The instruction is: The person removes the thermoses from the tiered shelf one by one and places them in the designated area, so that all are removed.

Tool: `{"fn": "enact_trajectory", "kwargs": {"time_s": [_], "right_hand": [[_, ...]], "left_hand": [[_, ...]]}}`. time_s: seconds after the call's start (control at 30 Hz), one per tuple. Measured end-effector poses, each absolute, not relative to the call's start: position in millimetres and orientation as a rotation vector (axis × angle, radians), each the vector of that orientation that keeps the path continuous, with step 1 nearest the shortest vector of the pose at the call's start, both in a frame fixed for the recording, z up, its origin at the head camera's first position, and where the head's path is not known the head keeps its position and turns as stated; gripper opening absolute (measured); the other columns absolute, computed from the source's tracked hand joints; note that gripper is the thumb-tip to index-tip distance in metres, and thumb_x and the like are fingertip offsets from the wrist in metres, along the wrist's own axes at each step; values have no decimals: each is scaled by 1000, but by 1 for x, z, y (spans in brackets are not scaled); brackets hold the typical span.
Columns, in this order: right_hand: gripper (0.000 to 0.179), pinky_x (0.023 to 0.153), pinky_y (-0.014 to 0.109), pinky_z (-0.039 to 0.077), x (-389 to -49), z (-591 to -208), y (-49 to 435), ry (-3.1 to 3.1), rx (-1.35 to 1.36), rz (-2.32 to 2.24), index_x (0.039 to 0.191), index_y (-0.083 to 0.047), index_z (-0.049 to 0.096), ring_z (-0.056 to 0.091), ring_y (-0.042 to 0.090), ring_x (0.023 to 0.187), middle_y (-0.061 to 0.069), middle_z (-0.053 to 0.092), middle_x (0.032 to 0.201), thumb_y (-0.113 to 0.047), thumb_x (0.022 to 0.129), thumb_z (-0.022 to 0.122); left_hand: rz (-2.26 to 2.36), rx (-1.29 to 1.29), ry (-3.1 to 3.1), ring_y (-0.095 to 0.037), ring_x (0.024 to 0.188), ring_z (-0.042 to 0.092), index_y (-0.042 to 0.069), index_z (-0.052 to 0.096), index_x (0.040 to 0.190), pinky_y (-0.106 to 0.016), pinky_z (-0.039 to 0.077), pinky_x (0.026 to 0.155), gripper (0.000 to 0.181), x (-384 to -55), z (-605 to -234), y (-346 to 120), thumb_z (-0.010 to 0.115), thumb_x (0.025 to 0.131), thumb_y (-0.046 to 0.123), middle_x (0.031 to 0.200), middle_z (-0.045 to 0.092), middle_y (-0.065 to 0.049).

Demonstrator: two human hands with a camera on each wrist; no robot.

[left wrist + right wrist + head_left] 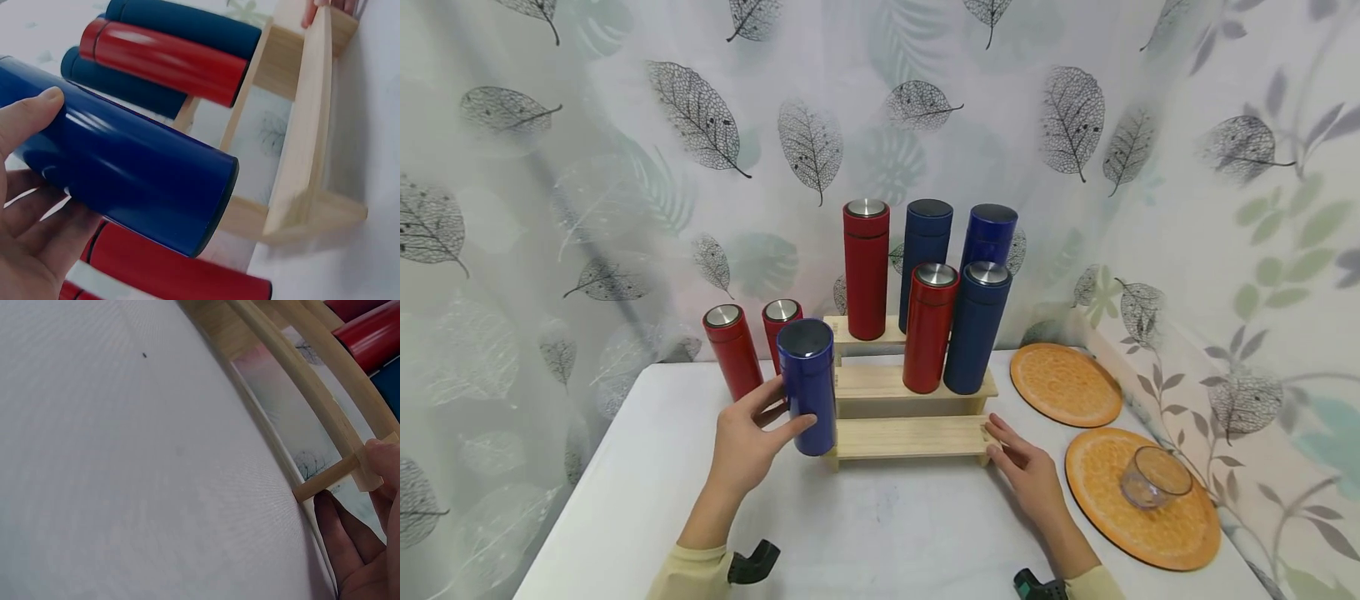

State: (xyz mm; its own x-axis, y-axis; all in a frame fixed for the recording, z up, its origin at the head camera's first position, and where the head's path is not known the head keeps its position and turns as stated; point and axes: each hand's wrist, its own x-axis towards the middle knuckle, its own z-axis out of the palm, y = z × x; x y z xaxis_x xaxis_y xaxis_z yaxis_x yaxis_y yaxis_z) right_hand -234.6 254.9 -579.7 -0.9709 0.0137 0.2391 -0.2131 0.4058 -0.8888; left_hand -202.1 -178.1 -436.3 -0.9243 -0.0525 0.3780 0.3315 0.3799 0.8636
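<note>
My left hand (751, 433) grips a glossy blue vacuum flask (808, 400), thumb on one side and fingers round the other. In the left wrist view the flask's dark-rimmed base hangs over the left end of a stepped wooden rack (910, 437). My right hand (1026, 475) pinches the right end of the rack's lowest step, thumb above and fingers below in the right wrist view. On the middle step stand a red flask (931, 333) and a dark blue flask (976, 333). Along the top step are a red flask (867, 267), a dark blue flask (927, 258) and a brighter blue one (990, 233).
Two more red flasks, one nearer the left edge (732, 350) and one partly hidden (781, 321), stand left of the rack. Two round orange mats (1066, 383) lie at the right, the front one bearing a clear glass (1153, 479). A leaf-patterned curtain (700, 167) hangs behind the white table (880, 533).
</note>
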Motion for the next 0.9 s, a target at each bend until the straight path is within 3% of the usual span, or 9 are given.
{"fn": "enact_trajectory", "kwargs": {"time_s": [0.23, 0.57, 0.8, 0.9], "right_hand": [[42, 101, 8, 47, -235, -579, 257, -2450, 154, 1621, 147, -15, 70, 47, 22, 151, -4, 56, 159, -24, 106, 75], [43, 101, 7, 46, -235, -579, 256, -2462, 144, 1610, 147, -15, 70, 47, 22, 151, -5, 56, 159, -25, 105, 76], [43, 102, 8, 46, -235, -582, 255, -2469, 155, 1608, 148, -16, 69, 47, 22, 151, -6, 56, 159, -28, 106, 74], [43, 101, 7, 46, -234, -579, 255, -2466, 156, 1591, 147, -16, 70, 47, 22, 150, -6, 56, 159, -28, 106, 75]], "left_hand": [[-1516, -154, -2313, -36, 124, 71, 4, 65, 149, -39, 56, 103, 67, -200, -439, -198, 93, 90, 19, 141, 70, -16], [-1510, -59, -2260, -41, 126, 69, 1, 62, 151, -20, 53, 99, 72, -196, -451, -227, 94, 88, 13, 145, 66, -20], [-1467, 24, -2243, -22, 121, 72, 2, 63, 150, -15, 54, 96, 70, -196, -460, -251, 94, 88, 13, 143, 69, -16], [-1433, 34, -2260, -29, 124, 71, 1, 61, 151, -13, 53, 96, 71, -197, -462, -259, 93, 89, 16, 144, 67, -18]]}}
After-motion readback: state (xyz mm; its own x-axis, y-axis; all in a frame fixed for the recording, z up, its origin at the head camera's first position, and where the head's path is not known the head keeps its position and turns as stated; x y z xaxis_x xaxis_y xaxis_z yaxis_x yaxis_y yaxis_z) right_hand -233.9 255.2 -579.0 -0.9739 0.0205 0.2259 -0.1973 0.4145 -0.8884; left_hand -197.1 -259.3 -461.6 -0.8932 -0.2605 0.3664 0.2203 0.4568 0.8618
